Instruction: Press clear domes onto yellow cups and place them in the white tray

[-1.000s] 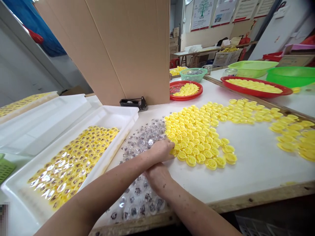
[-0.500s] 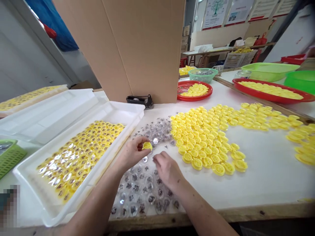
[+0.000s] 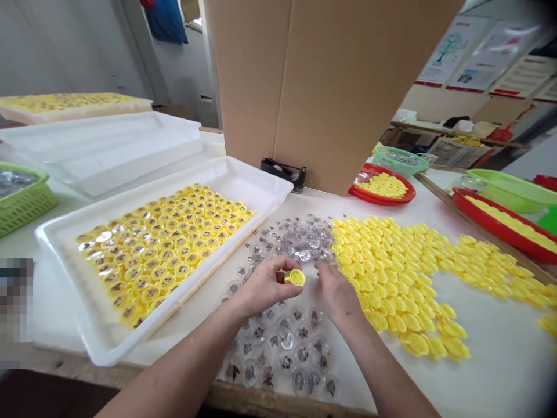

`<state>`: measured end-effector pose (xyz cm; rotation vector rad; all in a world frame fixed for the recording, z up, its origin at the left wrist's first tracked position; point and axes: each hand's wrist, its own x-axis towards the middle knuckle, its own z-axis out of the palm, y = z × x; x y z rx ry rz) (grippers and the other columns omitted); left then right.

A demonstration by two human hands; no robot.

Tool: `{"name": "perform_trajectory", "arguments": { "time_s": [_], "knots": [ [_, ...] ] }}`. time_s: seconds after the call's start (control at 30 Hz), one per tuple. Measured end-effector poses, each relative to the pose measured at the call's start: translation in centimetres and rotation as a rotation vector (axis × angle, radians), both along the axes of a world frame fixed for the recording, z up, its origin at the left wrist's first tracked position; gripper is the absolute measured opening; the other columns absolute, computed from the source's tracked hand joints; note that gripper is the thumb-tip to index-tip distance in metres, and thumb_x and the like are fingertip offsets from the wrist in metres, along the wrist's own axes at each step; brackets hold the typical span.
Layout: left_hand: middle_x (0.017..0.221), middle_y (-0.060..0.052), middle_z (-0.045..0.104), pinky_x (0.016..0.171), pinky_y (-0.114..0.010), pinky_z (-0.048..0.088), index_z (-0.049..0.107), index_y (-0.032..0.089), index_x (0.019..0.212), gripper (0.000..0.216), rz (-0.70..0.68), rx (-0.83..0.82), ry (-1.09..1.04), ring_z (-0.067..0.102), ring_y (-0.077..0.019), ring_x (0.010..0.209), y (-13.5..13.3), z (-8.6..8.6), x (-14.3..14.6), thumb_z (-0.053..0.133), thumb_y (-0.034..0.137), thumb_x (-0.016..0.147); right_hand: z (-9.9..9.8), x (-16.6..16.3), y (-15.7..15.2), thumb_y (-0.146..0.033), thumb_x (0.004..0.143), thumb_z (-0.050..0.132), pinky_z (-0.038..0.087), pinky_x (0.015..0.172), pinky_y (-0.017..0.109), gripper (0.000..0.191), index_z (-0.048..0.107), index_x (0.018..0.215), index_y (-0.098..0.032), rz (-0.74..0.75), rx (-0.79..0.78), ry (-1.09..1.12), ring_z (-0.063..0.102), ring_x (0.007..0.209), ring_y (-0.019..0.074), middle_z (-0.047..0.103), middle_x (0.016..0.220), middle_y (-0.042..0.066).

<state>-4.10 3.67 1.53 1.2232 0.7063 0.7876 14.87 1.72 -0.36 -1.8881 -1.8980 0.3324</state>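
My left hand (image 3: 270,283) pinches a small round yellow plastic cup (image 3: 296,278) between thumb and fingers, its hollow side facing up toward me. To its right, my right hand (image 3: 337,290) is low over the table between the clear pieces and the yellow ones. Its fingers are drawn together, and anything at their tips is hidden. Below and between the hands lie clear round domes (image 3: 286,361) with small dark printed figures. A denser heap of clear domes (image 3: 304,235) lies beyond my hands. On the right spreads a wide layer of yellow cups (image 3: 387,278).
A white tray (image 3: 65,217) on the left holds rows of yellow pieces with printed faces. A large cardboard sheet (image 3: 322,93) stands behind, with a black tape dispenser (image 3: 282,173) at its foot. Red plates (image 3: 385,201) and green baskets (image 3: 26,200) stand around.
The view has swung left, so the things appear farther right. My left hand still holds the yellow cup, now tipped more upright. My right hand has moved forward toward the clear heap and yellow cups.
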Motion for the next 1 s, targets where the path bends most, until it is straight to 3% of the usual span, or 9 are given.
{"name": "perform_trajectory", "arguments": {
  "time_s": [0.1,0.2,0.3,0.4,0.5,0.63,0.77,0.87,1.0],
  "knots": [
    [0.076,0.001,0.057,0.060,-0.021,0.039,0.057,0.013,0.092,0.030,-0.012,-0.036,-0.022,0.050,-0.0077,0.065,-0.1,0.1,0.2,0.071,0.016,0.066,0.9,0.8,-0.9,-0.024,0.092,0.038,0.049,0.071,0.037,0.023,0.049,0.111,-0.018,-0.007,-0.023,0.218,0.063,0.080,0.0205,0.064,0.092,0.008],
    [0.074,0.001,0.057,0.061,-0.022,0.041,0.053,0.013,0.092,0.033,0.027,-0.077,-0.013,0.052,-0.0087,0.066,-0.2,0.3,0.4,0.071,0.013,0.064,2.3,0.5,-2.2,-0.038,0.090,0.045,0.051,0.060,0.030,0.026,0.049,0.108,-0.020,0.022,-0.061,0.601,0.063,0.070,0.0161,0.063,0.084,0.003],
    [0.071,0.002,0.057,0.059,-0.022,0.041,0.050,0.014,0.087,0.031,0.042,-0.052,-0.002,0.053,-0.0088,0.064,-0.3,0.3,0.7,0.070,0.012,0.064,3.4,-0.6,-3.0,-0.036,0.077,0.067,0.048,0.054,0.025,0.025,0.059,0.095,-0.021,-0.001,-0.152,1.122,0.060,0.064,0.0128,0.060,0.078,0.000],
    [0.070,0.001,0.060,0.060,-0.022,0.042,0.053,0.014,0.084,0.026,0.017,-0.015,-0.016,0.055,-0.0096,0.064,-0.5,0.0,1.0,0.071,0.015,0.065,3.3,-1.5,-3.1,-0.032,0.073,0.073,0.046,0.052,0.023,0.024,0.065,0.093,-0.022,-0.021,-0.204,1.279,0.058,0.061,0.0102,0.059,0.078,-0.001],
    [0.069,0.000,0.062,0.059,-0.022,0.043,0.057,0.014,0.083,0.024,0.005,-0.021,0.001,0.058,-0.0109,0.063,-0.8,0.0,1.3,0.073,0.019,0.066,2.6,-1.5,-3.1,-0.032,0.074,0.072,0.047,0.053,0.023,0.023,0.066,0.095,-0.024,-0.020,-0.182,1.227,0.057,0.060,0.0087,0.061,0.084,-0.001],
    [0.067,0.000,0.064,0.056,-0.020,0.041,0.063,0.013,0.088,0.023,-0.037,-0.061,0.011,0.057,-0.0100,0.061,-1.1,0.4,1.4,0.071,0.019,0.067,2.3,-0.8,-3.6,-0.034,0.081,0.065,0.051,0.059,0.028,0.020,0.067,0.099,-0.025,0.052,-0.121,0.965,0.059,0.065,0.0117,0.064,0.088,0.002],
    [0.067,0.001,0.063,0.055,-0.021,0.040,0.066,0.013,0.093,0.024,-0.103,-0.058,0.043,0.054,-0.0086,0.058,-1.2,0.3,1.4,0.067,0.016,0.069,3.6,-0.5,-4.2,-0.033,0.081,0.064,0.052,0.063,0.030,0.023,0.066,0.103,-0.025,0.160,-0.027,0.603,0.060,0.070,0.0144,0.064,0.087,0.003],
    [0.069,0.002,0.061,0.056,-0.020,0.040,0.062,0.013,0.096,0.031,-0.059,-0.042,0.059,0.054,-0.0083,0.060,-1.3,0.0,1.6,0.066,0.008,0.065,4.7,-0.5,-4.4,-0.031,0.079,0.067,0.052,0.063,0.028,0.020,0.065,0.098,-0.026,0.214,0.055,0.345,0.060,0.069,0.0143,0.065,0.086,0.001],
    [0.078,-0.002,0.065,0.064,-0.023,0.044,0.058,0.012,0.094,0.035,-0.057,-0.142,-0.007,0.060,-0.0110,0.069,-1.3,0.0,1.7,0.067,0.004,0.062,5.5,-0.2,-4.5,-0.030,0.081,0.065,0.053,0.063,0.028,0.018,0.063,0.099,-0.026,0.279,0.104,0.166,0.063,0.069,0.0147,0.066,0.089,0.001]
  ]
}}
